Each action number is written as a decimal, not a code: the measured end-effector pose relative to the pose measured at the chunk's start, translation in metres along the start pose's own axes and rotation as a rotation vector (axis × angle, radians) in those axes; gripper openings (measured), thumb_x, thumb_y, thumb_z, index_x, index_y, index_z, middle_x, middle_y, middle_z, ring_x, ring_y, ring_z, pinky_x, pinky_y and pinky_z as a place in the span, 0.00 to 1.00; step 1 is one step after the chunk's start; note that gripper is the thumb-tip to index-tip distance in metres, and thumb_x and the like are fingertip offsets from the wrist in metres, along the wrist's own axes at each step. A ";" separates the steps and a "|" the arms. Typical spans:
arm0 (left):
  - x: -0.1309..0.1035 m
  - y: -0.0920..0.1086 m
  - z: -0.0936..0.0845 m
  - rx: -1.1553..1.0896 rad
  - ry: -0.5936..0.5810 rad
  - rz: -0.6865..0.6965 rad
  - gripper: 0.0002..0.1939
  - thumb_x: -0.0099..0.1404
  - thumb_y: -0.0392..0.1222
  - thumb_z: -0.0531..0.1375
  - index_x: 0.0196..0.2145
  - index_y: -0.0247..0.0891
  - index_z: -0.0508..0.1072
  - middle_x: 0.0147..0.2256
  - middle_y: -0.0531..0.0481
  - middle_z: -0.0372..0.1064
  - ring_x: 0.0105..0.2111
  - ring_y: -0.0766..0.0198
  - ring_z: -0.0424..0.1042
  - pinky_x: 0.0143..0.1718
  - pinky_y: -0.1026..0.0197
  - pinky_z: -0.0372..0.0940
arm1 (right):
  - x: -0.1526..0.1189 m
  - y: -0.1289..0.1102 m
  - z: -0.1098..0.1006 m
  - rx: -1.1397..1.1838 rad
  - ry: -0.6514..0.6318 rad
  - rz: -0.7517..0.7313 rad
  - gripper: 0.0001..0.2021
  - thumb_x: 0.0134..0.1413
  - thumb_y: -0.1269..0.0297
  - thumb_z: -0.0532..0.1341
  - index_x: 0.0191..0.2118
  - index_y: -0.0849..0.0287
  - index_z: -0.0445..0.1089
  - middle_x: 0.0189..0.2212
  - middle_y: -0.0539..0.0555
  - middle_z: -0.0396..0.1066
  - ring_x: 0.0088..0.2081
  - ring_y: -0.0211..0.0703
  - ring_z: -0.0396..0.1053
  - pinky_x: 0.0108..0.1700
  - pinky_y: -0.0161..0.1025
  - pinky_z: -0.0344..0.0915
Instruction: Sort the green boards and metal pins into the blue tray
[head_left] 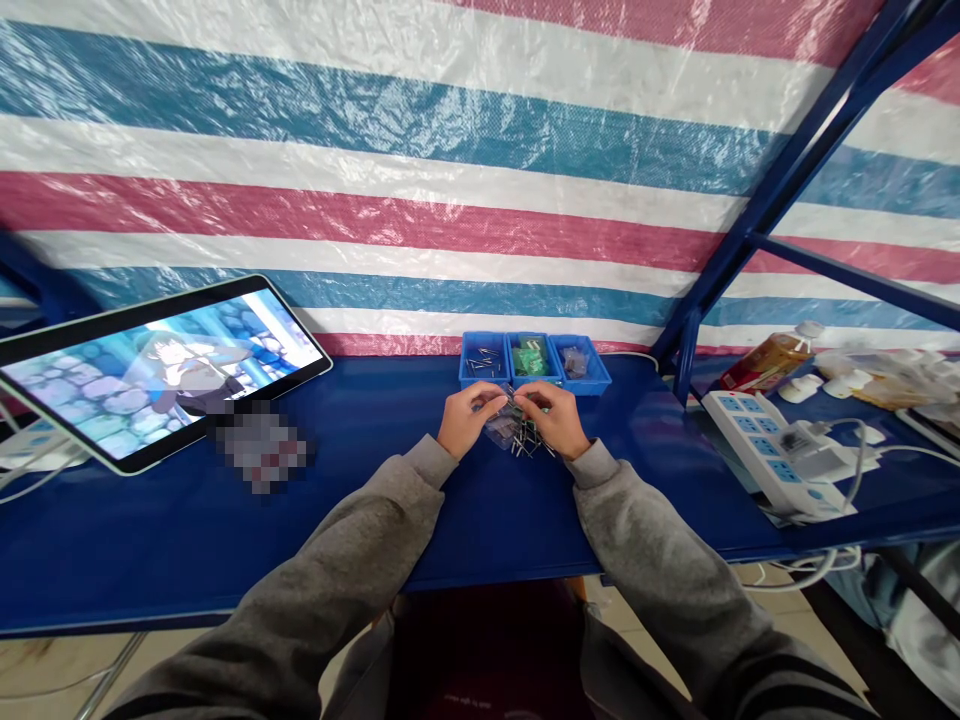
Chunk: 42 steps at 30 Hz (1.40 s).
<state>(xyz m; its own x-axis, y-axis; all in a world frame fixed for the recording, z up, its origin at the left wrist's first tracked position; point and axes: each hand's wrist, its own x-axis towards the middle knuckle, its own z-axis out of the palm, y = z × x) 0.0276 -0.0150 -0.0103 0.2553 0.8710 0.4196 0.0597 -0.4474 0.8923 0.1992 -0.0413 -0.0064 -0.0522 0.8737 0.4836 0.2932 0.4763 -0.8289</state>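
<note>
My left hand (466, 415) and my right hand (553, 415) meet over the table, both closed in a pinch. Between the fingertips is something small that I cannot make out. Right below them lies a loose pile of thin metal pins (529, 440), with small clear pieces (501, 432) at its left side and some green beside it, partly hidden by my hands. Just behind stand three joined blue bins. The left bin (470, 380) holds metal pins, the middle bin (514, 372) green pieces, and the right bin (598, 384) small clear pieces.
A tablet (157, 370) with a picture on its screen leans at the left, a blurred-out patch (262, 445) beside it. Right of the blue table (645, 500) are a power strip (765, 450) with plugs and cables, a drink bottle (772, 355) and blue frame posts (686, 350).
</note>
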 end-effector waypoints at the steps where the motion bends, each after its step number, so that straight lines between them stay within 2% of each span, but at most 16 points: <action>1: 0.000 0.000 0.000 -0.043 -0.011 -0.036 0.16 0.58 0.52 0.64 0.32 0.35 0.74 0.27 0.49 0.72 0.27 0.63 0.71 0.32 0.61 0.68 | 0.000 -0.001 -0.001 0.016 0.001 0.000 0.11 0.58 0.55 0.59 0.35 0.57 0.73 0.27 0.51 0.71 0.23 0.38 0.68 0.29 0.38 0.68; 3: 0.001 0.001 -0.001 -0.133 -0.033 -0.102 0.17 0.56 0.52 0.66 0.32 0.34 0.73 0.21 0.52 0.69 0.22 0.66 0.69 0.29 0.62 0.66 | 0.000 -0.002 -0.002 0.034 0.011 -0.019 0.12 0.61 0.56 0.56 0.40 0.56 0.73 0.28 0.52 0.70 0.23 0.38 0.68 0.29 0.38 0.69; 5: 0.001 0.003 -0.002 -0.210 -0.039 -0.152 0.18 0.55 0.52 0.67 0.34 0.33 0.73 0.21 0.52 0.69 0.21 0.66 0.68 0.28 0.62 0.66 | 0.000 -0.002 -0.004 0.010 0.012 -0.072 0.13 0.63 0.58 0.54 0.45 0.55 0.72 0.34 0.54 0.70 0.26 0.38 0.69 0.29 0.38 0.69; 7: 0.002 0.004 -0.002 -0.282 -0.051 -0.197 0.21 0.54 0.51 0.67 0.39 0.33 0.72 0.21 0.53 0.70 0.20 0.67 0.68 0.27 0.62 0.65 | 0.000 -0.002 -0.005 -0.061 -0.006 -0.145 0.13 0.62 0.59 0.55 0.48 0.55 0.72 0.42 0.57 0.68 0.30 0.38 0.70 0.30 0.38 0.70; 9: 0.002 0.005 -0.002 -0.354 -0.077 -0.231 0.25 0.54 0.51 0.68 0.46 0.34 0.70 0.22 0.53 0.70 0.20 0.67 0.68 0.26 0.63 0.65 | -0.001 -0.002 -0.005 -0.135 -0.032 -0.207 0.12 0.61 0.60 0.57 0.47 0.54 0.72 0.45 0.58 0.66 0.33 0.40 0.70 0.31 0.39 0.71; 12: 0.002 0.005 -0.001 -0.420 -0.128 -0.268 0.26 0.56 0.51 0.66 0.49 0.35 0.69 0.22 0.53 0.70 0.21 0.67 0.68 0.26 0.63 0.66 | -0.001 -0.001 -0.003 -0.200 -0.031 -0.251 0.10 0.61 0.60 0.57 0.42 0.54 0.74 0.42 0.57 0.66 0.37 0.42 0.69 0.33 0.39 0.71; 16: 0.001 0.005 0.001 -0.380 -0.130 -0.242 0.21 0.60 0.54 0.63 0.40 0.33 0.73 0.24 0.51 0.69 0.22 0.68 0.67 0.26 0.63 0.65 | 0.000 -0.002 -0.003 -0.219 0.024 -0.251 0.09 0.61 0.60 0.57 0.36 0.57 0.73 0.38 0.57 0.68 0.38 0.43 0.69 0.33 0.37 0.70; 19: 0.001 0.005 0.000 -0.274 -0.086 -0.157 0.22 0.62 0.58 0.59 0.35 0.33 0.75 0.32 0.46 0.71 0.29 0.64 0.69 0.27 0.63 0.66 | 0.000 -0.003 -0.003 -0.197 0.042 -0.197 0.10 0.61 0.59 0.57 0.34 0.57 0.72 0.34 0.55 0.71 0.35 0.41 0.70 0.32 0.36 0.68; 22: 0.001 0.007 -0.001 -0.199 -0.097 -0.089 0.22 0.60 0.58 0.61 0.36 0.34 0.75 0.40 0.43 0.72 0.37 0.59 0.71 0.31 0.63 0.68 | 0.000 -0.004 -0.003 -0.172 0.053 -0.123 0.10 0.60 0.58 0.58 0.34 0.58 0.73 0.31 0.54 0.73 0.31 0.41 0.70 0.33 0.37 0.68; 27: -0.002 0.005 -0.001 -0.139 -0.120 -0.051 0.21 0.58 0.53 0.64 0.43 0.36 0.73 0.38 0.45 0.74 0.40 0.58 0.74 0.41 0.59 0.69 | 0.000 -0.004 -0.002 -0.140 0.031 -0.033 0.10 0.56 0.59 0.59 0.31 0.58 0.73 0.27 0.53 0.74 0.28 0.40 0.69 0.31 0.37 0.67; 29: -0.003 0.005 0.000 -0.118 -0.118 -0.027 0.21 0.57 0.51 0.66 0.45 0.36 0.73 0.39 0.45 0.75 0.41 0.57 0.74 0.42 0.59 0.70 | 0.000 -0.003 -0.002 -0.149 0.017 -0.024 0.09 0.56 0.60 0.59 0.30 0.59 0.72 0.24 0.52 0.72 0.25 0.39 0.67 0.29 0.36 0.66; 31: -0.004 0.005 0.000 -0.097 -0.089 -0.017 0.18 0.58 0.50 0.66 0.42 0.36 0.74 0.38 0.45 0.75 0.39 0.58 0.75 0.41 0.59 0.70 | 0.000 -0.003 -0.002 -0.173 -0.002 -0.037 0.09 0.56 0.60 0.59 0.30 0.59 0.72 0.22 0.51 0.70 0.24 0.39 0.66 0.29 0.36 0.65; 34: -0.002 0.004 -0.001 -0.118 -0.024 -0.064 0.17 0.58 0.50 0.64 0.39 0.36 0.73 0.30 0.49 0.74 0.31 0.60 0.76 0.37 0.59 0.71 | -0.001 -0.002 -0.002 -0.172 -0.029 -0.076 0.10 0.60 0.60 0.56 0.36 0.58 0.72 0.29 0.53 0.71 0.27 0.39 0.67 0.30 0.36 0.67; 38: 0.003 0.003 -0.003 -0.224 -0.001 -0.180 0.22 0.55 0.52 0.66 0.43 0.36 0.71 0.24 0.52 0.72 0.22 0.62 0.73 0.28 0.60 0.71 | -0.001 -0.002 -0.003 -0.149 -0.083 -0.181 0.14 0.63 0.62 0.53 0.51 0.54 0.69 0.45 0.58 0.67 0.35 0.40 0.70 0.33 0.38 0.71; 40: 0.004 0.002 -0.002 -0.270 -0.021 -0.241 0.22 0.53 0.53 0.67 0.40 0.36 0.72 0.24 0.52 0.72 0.22 0.62 0.73 0.27 0.60 0.71 | -0.001 -0.002 -0.003 -0.177 -0.080 -0.237 0.13 0.62 0.62 0.54 0.49 0.54 0.70 0.48 0.59 0.64 0.39 0.42 0.70 0.35 0.40 0.72; 42: 0.005 0.001 -0.001 -0.303 -0.048 -0.286 0.22 0.53 0.56 0.67 0.36 0.35 0.74 0.27 0.49 0.73 0.26 0.61 0.74 0.28 0.60 0.70 | 0.000 -0.001 -0.003 -0.200 -0.046 -0.255 0.10 0.61 0.61 0.56 0.43 0.55 0.72 0.46 0.59 0.66 0.41 0.44 0.70 0.37 0.40 0.72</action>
<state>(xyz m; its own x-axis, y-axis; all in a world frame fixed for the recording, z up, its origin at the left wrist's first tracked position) 0.0282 -0.0113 -0.0073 0.3151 0.9378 0.1460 -0.1500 -0.1027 0.9833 0.2019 -0.0423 -0.0050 -0.1902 0.7343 0.6516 0.4468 0.6558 -0.6085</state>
